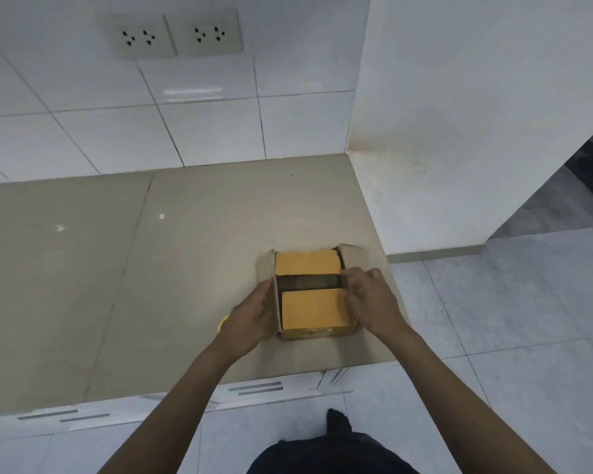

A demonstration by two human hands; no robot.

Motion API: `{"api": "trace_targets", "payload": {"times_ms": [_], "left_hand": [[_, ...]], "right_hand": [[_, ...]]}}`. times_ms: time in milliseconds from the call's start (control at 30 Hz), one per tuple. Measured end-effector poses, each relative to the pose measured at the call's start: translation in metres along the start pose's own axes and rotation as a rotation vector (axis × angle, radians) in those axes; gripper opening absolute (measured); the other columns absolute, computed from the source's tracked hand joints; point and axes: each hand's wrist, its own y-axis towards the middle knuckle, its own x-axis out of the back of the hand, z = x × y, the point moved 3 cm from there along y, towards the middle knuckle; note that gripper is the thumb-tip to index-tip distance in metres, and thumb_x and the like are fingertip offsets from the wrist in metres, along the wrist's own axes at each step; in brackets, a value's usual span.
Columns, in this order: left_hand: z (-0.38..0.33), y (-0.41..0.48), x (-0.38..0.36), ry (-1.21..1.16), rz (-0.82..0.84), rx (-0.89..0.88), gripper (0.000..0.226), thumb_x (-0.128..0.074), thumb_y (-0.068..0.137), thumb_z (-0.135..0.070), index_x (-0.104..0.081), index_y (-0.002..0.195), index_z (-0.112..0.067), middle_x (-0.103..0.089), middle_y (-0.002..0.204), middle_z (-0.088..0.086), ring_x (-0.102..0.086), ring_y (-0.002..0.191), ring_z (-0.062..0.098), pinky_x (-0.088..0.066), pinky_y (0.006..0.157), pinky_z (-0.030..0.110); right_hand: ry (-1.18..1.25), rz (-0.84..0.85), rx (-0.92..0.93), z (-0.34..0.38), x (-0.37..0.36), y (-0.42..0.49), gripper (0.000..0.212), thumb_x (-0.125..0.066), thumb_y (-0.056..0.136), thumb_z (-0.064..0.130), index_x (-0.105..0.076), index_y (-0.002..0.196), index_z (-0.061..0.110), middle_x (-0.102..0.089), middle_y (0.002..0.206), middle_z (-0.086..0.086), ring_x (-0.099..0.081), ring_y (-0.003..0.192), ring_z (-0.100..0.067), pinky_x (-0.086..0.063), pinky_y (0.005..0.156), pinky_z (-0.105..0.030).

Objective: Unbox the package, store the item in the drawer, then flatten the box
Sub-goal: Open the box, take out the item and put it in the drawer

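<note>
A small cardboard box (310, 295) sits near the right front corner of the beige countertop (151, 268). Two of its top flaps lie folded inward with a dark gap between them, and the side flaps stand out. What is inside is hidden. My left hand (250, 319) presses flat against the box's left side flap. My right hand (370, 299) rests on the box's right edge with its fingertips at the gap. Below the counter's front edge run white drawer fronts (257, 388) with grey strip handles.
A yellow object (222, 323) peeks out from behind my left hand on the counter. The tiled wall (185, 124) with two sockets (177, 35) stands behind. A white wall (459, 131) borders the counter's right side. Grey floor tiles lie to the right and below.
</note>
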Motion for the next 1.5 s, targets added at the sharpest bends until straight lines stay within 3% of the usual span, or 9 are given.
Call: {"api": "trace_targets", "payload": {"times_ms": [200, 367, 533, 733, 867, 1067, 1233, 1400, 1500], "left_hand": [[-0.018, 0.006, 0.007, -0.328, -0.038, 0.238, 0.03, -0.04, 0.098, -0.045, -0.05, 0.126, -0.041, -0.052, 0.138, -0.007, -0.046, 0.128, 0.017, -0.038, 0.109, 0.046], [-0.027, 0.0, 0.002, -0.294, 0.232, 0.193, 0.073, -0.074, 0.071, -0.057, -0.026, 0.126, -0.062, -0.041, 0.121, -0.052, -0.047, 0.11, -0.022, -0.045, 0.088, 0.007], [-0.023, -0.001, -0.016, 0.061, 0.151, 0.057, 0.132, -0.087, 0.058, -0.04, 0.009, 0.148, -0.033, -0.008, 0.144, -0.026, -0.015, 0.131, -0.007, -0.021, 0.106, 0.015], [-0.019, 0.0, -0.023, 0.184, -0.015, 0.037, 0.118, -0.081, 0.066, -0.027, 0.001, 0.151, -0.016, -0.016, 0.159, 0.002, -0.023, 0.143, 0.021, -0.03, 0.113, 0.032], [-0.022, -0.002, -0.024, 0.182, -0.035, 0.043, 0.115, -0.079, 0.069, -0.026, 0.0, 0.151, -0.017, -0.02, 0.158, 0.001, -0.027, 0.142, 0.022, -0.035, 0.11, 0.037], [-0.024, 0.001, -0.028, 0.153, -0.057, 0.068, 0.114, -0.08, 0.072, -0.027, 0.002, 0.151, -0.015, -0.02, 0.158, 0.003, -0.024, 0.143, 0.022, -0.033, 0.112, 0.039], [-0.03, 0.009, -0.029, 0.101, -0.044, 0.09, 0.112, -0.08, 0.074, -0.022, 0.002, 0.151, -0.014, -0.023, 0.157, 0.003, -0.027, 0.142, 0.022, -0.032, 0.112, 0.037], [-0.028, 0.013, -0.03, 0.103, -0.053, 0.098, 0.114, -0.081, 0.072, -0.025, 0.0, 0.15, -0.012, -0.015, 0.159, 0.003, -0.02, 0.145, 0.018, -0.019, 0.11, 0.018], [-0.026, 0.015, -0.031, 0.098, -0.058, 0.098, 0.115, -0.082, 0.071, -0.026, 0.0, 0.151, -0.013, -0.014, 0.159, 0.003, -0.018, 0.145, 0.016, -0.018, 0.109, 0.015]], "right_hand": [[0.331, 0.062, -0.12, 0.013, 0.009, -0.005, 0.032, -0.038, 0.099, 0.04, -0.058, 0.079, 0.025, -0.055, 0.1, 0.001, -0.053, 0.095, -0.012, -0.039, 0.076, -0.027], [0.446, 0.249, -0.13, 0.013, 0.02, -0.022, 0.06, -0.036, 0.1, 0.043, -0.062, 0.053, 0.016, -0.072, 0.096, 0.008, -0.061, 0.092, 0.002, -0.04, 0.083, -0.021], [-0.064, 0.263, 0.153, 0.01, 0.01, -0.01, 0.025, -0.047, 0.096, 0.032, -0.07, 0.103, 0.026, -0.055, 0.132, 0.013, -0.036, 0.113, -0.012, -0.033, 0.091, -0.029], [-0.272, 0.136, 0.313, 0.02, 0.007, 0.037, 0.067, -0.056, 0.086, 0.039, -0.026, 0.147, 0.037, -0.014, 0.16, 0.017, -0.034, 0.12, -0.024, -0.036, 0.098, -0.042], [-0.287, 0.198, 0.183, 0.017, -0.007, 0.07, 0.08, -0.061, 0.081, 0.048, -0.021, 0.147, 0.028, -0.038, 0.15, 0.0, -0.023, 0.139, -0.028, -0.028, 0.105, -0.052], [-0.019, 0.203, 0.248, 0.018, -0.016, 0.079, 0.062, -0.075, 0.068, 0.033, -0.043, 0.121, 0.031, -0.053, 0.116, -0.005, -0.045, 0.113, -0.03, -0.041, 0.095, -0.043], [-0.269, 0.247, 0.344, 0.008, -0.023, 0.086, 0.07, -0.076, 0.072, 0.032, -0.047, 0.133, 0.012, -0.033, 0.144, -0.011, -0.025, 0.133, -0.033, -0.034, 0.11, -0.043], [-0.084, 0.234, 0.322, 0.004, -0.018, 0.088, 0.051, -0.083, 0.062, 0.03, -0.049, 0.096, 0.014, -0.034, 0.147, -0.01, -0.023, 0.138, -0.028, -0.029, 0.11, -0.04], [-0.135, 0.222, 0.371, 0.0, -0.02, 0.089, 0.061, -0.083, 0.066, 0.03, -0.053, 0.114, 0.008, -0.029, 0.152, -0.011, -0.019, 0.142, -0.031, -0.025, 0.115, -0.04]]}}
